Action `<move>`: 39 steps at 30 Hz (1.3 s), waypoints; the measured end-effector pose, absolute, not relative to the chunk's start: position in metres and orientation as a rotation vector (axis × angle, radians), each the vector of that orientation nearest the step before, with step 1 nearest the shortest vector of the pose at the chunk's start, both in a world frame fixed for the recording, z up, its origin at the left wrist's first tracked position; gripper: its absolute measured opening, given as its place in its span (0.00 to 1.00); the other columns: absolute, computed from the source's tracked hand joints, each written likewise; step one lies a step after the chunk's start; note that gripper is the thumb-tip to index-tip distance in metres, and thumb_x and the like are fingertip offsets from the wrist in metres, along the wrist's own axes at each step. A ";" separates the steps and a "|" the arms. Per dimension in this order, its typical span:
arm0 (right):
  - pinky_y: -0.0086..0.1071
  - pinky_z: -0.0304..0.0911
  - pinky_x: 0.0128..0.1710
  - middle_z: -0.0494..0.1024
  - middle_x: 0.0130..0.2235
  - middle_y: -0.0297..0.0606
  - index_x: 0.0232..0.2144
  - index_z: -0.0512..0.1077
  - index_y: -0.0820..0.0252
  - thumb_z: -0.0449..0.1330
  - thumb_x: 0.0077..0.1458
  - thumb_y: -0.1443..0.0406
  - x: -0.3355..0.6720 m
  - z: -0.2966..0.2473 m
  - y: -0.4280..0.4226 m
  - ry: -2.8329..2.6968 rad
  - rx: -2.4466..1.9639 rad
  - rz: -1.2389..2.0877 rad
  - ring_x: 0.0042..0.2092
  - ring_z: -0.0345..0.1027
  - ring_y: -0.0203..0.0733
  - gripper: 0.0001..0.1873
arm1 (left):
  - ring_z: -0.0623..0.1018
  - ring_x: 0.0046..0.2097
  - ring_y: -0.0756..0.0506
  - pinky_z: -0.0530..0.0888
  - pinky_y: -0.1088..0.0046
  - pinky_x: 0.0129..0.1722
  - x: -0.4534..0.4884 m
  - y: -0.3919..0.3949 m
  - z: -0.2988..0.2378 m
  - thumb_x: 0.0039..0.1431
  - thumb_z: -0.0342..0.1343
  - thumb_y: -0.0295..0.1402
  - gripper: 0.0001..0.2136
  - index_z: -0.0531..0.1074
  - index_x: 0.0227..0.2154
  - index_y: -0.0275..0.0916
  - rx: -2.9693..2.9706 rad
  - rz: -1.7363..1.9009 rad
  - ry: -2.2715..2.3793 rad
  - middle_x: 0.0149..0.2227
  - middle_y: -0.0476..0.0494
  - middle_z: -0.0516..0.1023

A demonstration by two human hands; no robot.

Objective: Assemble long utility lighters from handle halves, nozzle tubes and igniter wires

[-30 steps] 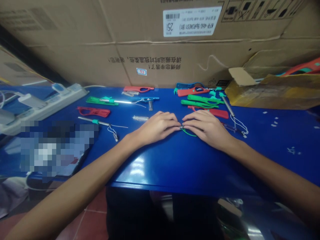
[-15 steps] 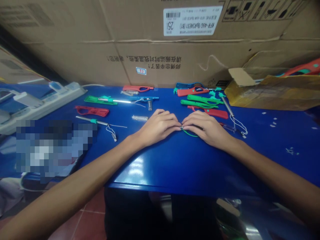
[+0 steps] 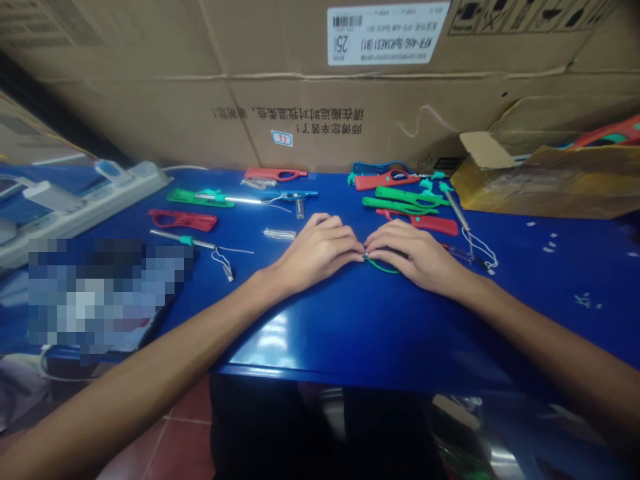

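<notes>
My left hand (image 3: 327, 243) and my right hand (image 3: 413, 253) meet fingertip to fingertip low over the blue table. Both are closed in a pinch around a small piece, mostly hidden by the fingers, with a bit of pale or metallic surface showing. A thin green curved plastic part (image 3: 383, 267) shows below my right fingers; the rest of it is covered by that hand. Beyond my right hand lie green lighter casings (image 3: 400, 205) and a red casing (image 3: 435, 223). Left of my left hand rests a clear plastic tube piece (image 3: 280, 235).
Metal lighter tubes with wires (image 3: 185, 240), a red casing (image 3: 183, 220) and a green casing (image 3: 200, 198) lie left. A power strip (image 3: 90, 207) and a blurred-out object (image 3: 110, 300) are further left. A taped box (image 3: 540, 183) stands right, before a large carton (image 3: 300, 53).
Both hands keep the same pinch at nearly the same spot. The camera view has shifted very slightly; the things on the table have not moved.
</notes>
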State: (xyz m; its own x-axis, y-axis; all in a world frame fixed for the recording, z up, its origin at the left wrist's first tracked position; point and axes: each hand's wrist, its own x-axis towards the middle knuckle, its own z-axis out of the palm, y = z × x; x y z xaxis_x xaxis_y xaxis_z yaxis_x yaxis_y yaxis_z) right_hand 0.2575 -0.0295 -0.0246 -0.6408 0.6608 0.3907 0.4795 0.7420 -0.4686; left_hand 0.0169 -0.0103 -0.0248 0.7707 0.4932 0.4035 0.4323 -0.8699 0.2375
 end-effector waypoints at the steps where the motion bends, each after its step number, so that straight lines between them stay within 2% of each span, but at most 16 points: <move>1: 0.46 0.67 0.50 0.82 0.43 0.42 0.40 0.75 0.56 0.56 0.68 0.63 0.257 -0.024 -0.030 -2.393 -0.863 0.441 0.46 0.72 0.48 0.08 | 0.73 0.43 0.45 0.62 0.64 0.51 0.017 -0.011 -0.024 0.71 0.54 0.38 0.10 0.78 0.43 0.41 2.842 0.698 0.751 0.42 0.46 0.82; 10: 0.48 0.67 0.51 0.81 0.43 0.42 0.42 0.76 0.55 0.52 0.69 0.63 0.257 -0.023 -0.031 -2.384 -0.884 0.470 0.47 0.73 0.48 0.12 | 0.73 0.44 0.45 0.63 0.63 0.52 0.017 -0.007 -0.024 0.72 0.53 0.38 0.10 0.78 0.43 0.40 2.825 0.694 0.745 0.43 0.45 0.82; 16: 0.47 0.67 0.52 0.81 0.44 0.41 0.43 0.76 0.55 0.58 0.66 0.61 0.260 -0.026 -0.031 -2.368 -0.882 0.453 0.47 0.73 0.48 0.08 | 0.74 0.43 0.46 0.63 0.65 0.49 0.016 -0.006 -0.028 0.71 0.54 0.39 0.11 0.78 0.43 0.41 2.745 0.749 0.753 0.42 0.46 0.82; 26: 0.45 0.68 0.48 0.82 0.42 0.41 0.41 0.76 0.55 0.58 0.66 0.62 0.258 -0.025 -0.032 -2.345 -0.918 0.461 0.45 0.73 0.48 0.07 | 0.75 0.43 0.45 0.63 0.65 0.48 0.017 -0.007 -0.026 0.71 0.53 0.41 0.12 0.79 0.42 0.41 2.732 0.729 0.760 0.43 0.45 0.83; 32: 0.44 0.68 0.48 0.82 0.42 0.40 0.40 0.75 0.55 0.58 0.67 0.62 0.260 -0.026 -0.032 -2.343 -0.921 0.438 0.45 0.73 0.47 0.06 | 0.75 0.42 0.46 0.63 0.65 0.47 0.017 -0.007 -0.026 0.69 0.56 0.40 0.10 0.79 0.42 0.42 2.742 0.765 0.737 0.42 0.47 0.82; 39: 0.44 0.67 0.49 0.81 0.42 0.40 0.41 0.74 0.55 0.60 0.65 0.62 0.262 -0.026 -0.031 -2.353 -0.874 0.397 0.45 0.73 0.47 0.04 | 0.75 0.43 0.45 0.63 0.65 0.47 0.017 -0.008 -0.027 0.70 0.55 0.39 0.10 0.79 0.42 0.41 2.714 0.758 0.760 0.43 0.46 0.83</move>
State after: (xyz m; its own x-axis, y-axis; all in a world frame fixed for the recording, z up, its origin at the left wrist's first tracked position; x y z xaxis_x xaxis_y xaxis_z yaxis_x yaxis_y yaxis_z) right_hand 0.2621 -0.0308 -0.0261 -0.6091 0.6695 0.4252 0.4930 0.7396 -0.4582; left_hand 0.0169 -0.0076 -0.0266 0.7328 0.5357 0.4196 0.4211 -0.8414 0.3388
